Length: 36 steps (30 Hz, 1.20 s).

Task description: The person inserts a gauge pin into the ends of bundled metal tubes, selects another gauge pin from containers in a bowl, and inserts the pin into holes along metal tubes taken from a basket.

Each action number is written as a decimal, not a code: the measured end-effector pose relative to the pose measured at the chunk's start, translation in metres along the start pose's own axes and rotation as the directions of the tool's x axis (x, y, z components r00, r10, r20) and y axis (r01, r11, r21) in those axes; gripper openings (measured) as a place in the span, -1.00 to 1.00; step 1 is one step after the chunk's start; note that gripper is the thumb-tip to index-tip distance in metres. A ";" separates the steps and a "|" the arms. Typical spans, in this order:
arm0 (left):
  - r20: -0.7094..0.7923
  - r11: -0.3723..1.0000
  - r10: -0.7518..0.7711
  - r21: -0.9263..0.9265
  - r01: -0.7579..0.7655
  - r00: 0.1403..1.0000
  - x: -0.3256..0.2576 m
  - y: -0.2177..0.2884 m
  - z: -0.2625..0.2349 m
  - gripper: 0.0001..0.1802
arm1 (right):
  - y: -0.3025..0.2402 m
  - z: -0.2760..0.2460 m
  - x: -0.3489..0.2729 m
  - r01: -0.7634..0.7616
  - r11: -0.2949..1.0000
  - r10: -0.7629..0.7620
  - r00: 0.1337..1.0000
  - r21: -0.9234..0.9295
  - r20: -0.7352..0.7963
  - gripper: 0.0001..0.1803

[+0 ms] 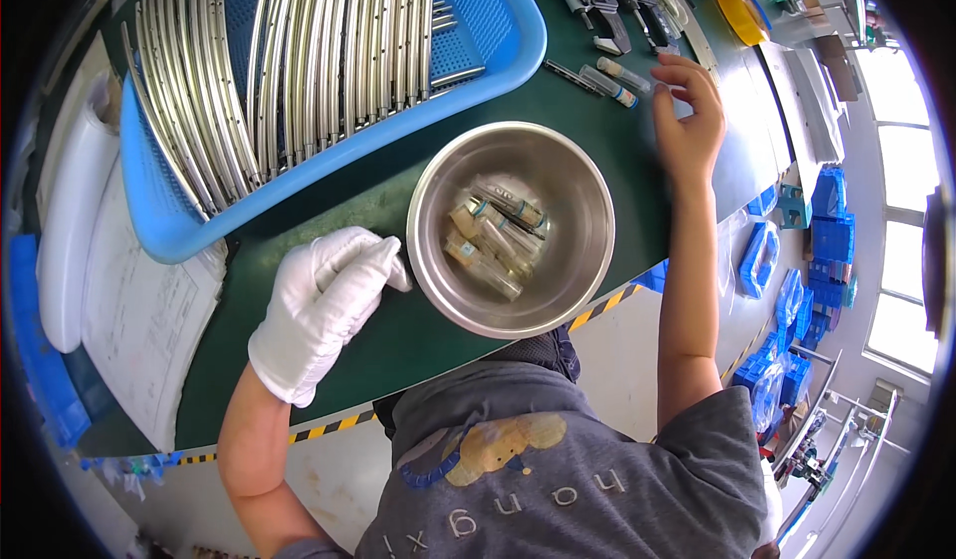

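My left hand (324, 305), in a white glove, is closed in a pinch just left of a round steel bowl (435, 290). What its fingers hold, if anything, is hidden by the glove. Several clear capped tubes (495, 235) lie jumbled in the bowl. My bare right hand (692, 121) is above the far right part of the table, fingers curved and thumb apart, with nothing seen between them. Close to its fingertips lie a clear tube with a blue band (609, 88), another clear tube (624, 73) and thin dark rods (571, 76).
A blue plastic basket (344, 156) full of curved metal tubes (339, 56) takes up the far left of the green table (373, 345). Paper sheets (149, 330) and a white roll (75, 221) lie at left. Grey-black hand tools (597, 6) and yellow tape (742, 13) sit at far right.
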<state>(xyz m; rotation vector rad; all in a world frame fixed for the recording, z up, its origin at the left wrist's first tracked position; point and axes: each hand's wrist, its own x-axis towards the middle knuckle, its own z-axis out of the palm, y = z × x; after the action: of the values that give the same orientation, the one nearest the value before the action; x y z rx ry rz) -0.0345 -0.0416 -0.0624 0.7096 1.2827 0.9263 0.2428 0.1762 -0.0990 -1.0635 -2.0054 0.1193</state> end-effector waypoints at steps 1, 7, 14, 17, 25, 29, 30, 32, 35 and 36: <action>-0.001 1.000 -0.004 0.000 0.004 1.000 -0.001 0.001 0.001 -0.73 | -0.004 -0.002 0.000 0.009 1.000 -0.009 1.000 0.011 -0.028 -0.86; -0.004 1.000 -0.021 0.016 0.021 1.000 0.000 0.000 0.000 -0.71 | -0.091 -0.024 -0.004 0.070 0.936 -0.179 0.939 0.345 0.295 -0.80; -0.006 0.999 -0.009 0.042 0.009 1.000 0.000 0.004 0.000 -0.70 | -0.126 -0.013 -0.006 0.314 0.870 -0.491 0.611 0.379 0.620 -0.58; -0.008 0.998 0.003 0.057 -0.003 1.000 0.000 0.005 0.001 -0.71 | -0.133 -0.010 -0.007 0.313 0.861 -0.507 0.591 0.401 0.628 -0.63; 0.019 0.999 0.005 0.032 -0.006 1.000 -0.001 0.004 0.001 -0.74 | -0.147 -0.001 -0.018 0.339 0.892 -0.446 0.566 0.298 0.694 -0.75; 0.024 0.999 0.009 0.040 -0.010 1.000 0.000 0.002 -0.002 -0.74 | -0.150 -0.001 -0.016 0.336 0.914 -0.395 0.603 0.229 0.693 -0.77; 0.029 0.999 -0.004 0.040 0.003 1.000 0.000 0.001 -0.003 -0.74 | -0.149 -0.003 -0.014 0.269 0.925 -0.379 0.631 0.267 0.677 -0.76; 0.010 0.999 -0.006 0.033 0.006 1.000 -0.002 -0.001 -0.003 -0.74 | -0.141 -0.008 -0.010 -0.025 0.924 -0.232 0.756 0.381 0.612 -0.73; 0.025 0.999 -0.004 0.044 0.003 1.000 -0.001 0.002 -0.001 -0.73 | -0.132 -0.031 0.001 -0.485 0.681 0.038 0.772 0.549 0.635 -0.68; 0.039 0.998 0.000 0.061 -0.002 0.999 0.000 0.003 -0.001 -0.73 | -0.133 -0.035 0.001 -0.626 0.479 0.150 0.749 0.615 0.646 -0.65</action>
<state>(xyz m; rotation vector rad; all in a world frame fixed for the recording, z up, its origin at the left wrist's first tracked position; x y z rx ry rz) -0.0362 -0.0403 -0.0604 0.7723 1.2807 0.8736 0.1823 0.0831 -0.0182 -0.8814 -1.6972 1.6140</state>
